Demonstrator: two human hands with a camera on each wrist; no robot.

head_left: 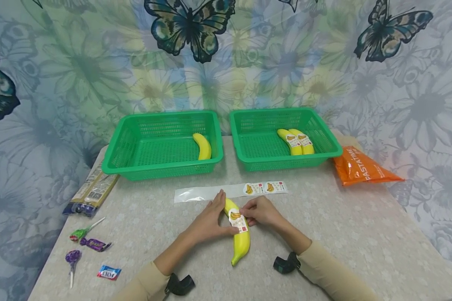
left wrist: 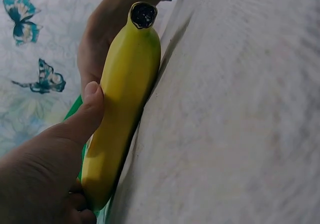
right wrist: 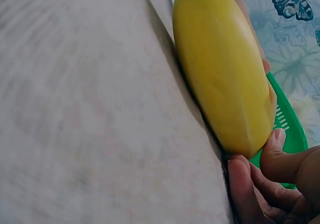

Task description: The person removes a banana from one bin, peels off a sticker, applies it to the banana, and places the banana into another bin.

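Two hands meet on one banana (head_left: 239,236) that lies on the table (head_left: 346,234), near the middle of its front edge. The left hand (head_left: 208,222) holds the banana from the left side. Its fingers (head_left: 219,200) reach along the far end, and its thumb (left wrist: 86,115) presses on the yellow skin, so the hand grips the fruit. The right hand (head_left: 262,211) sits just beside it on the right. Its fingers (right wrist: 249,196) are curled and pinch a white sticker (head_left: 238,220) that lies on the banana, a sticker with a small banana picture. The banana lies flat, with its dark tip (left wrist: 143,14) toward the person.

Just past the hands, a long clear strip (head_left: 211,193) lies flat on the table. Two more banana stickers (head_left: 259,188) sit on its right end.

Farther back, two green baskets stand side by side near the far edge. The left basket (head_left: 124,156) has one plain banana (head_left: 203,146) in it, by its right wall. The right basket (head_left: 325,142) has two bananas (head_left: 296,141) lying close together, each with a sticker on it.

An orange bag (head_left: 361,169) lies near the right edge, just beside the right basket. A flat packet (head_left: 92,190) lies at the left edge. A few wrapped sweets (head_left: 94,243) lie near the front left corner. A cloth with flowers and butterflies (head_left: 190,25) hangs behind the table.
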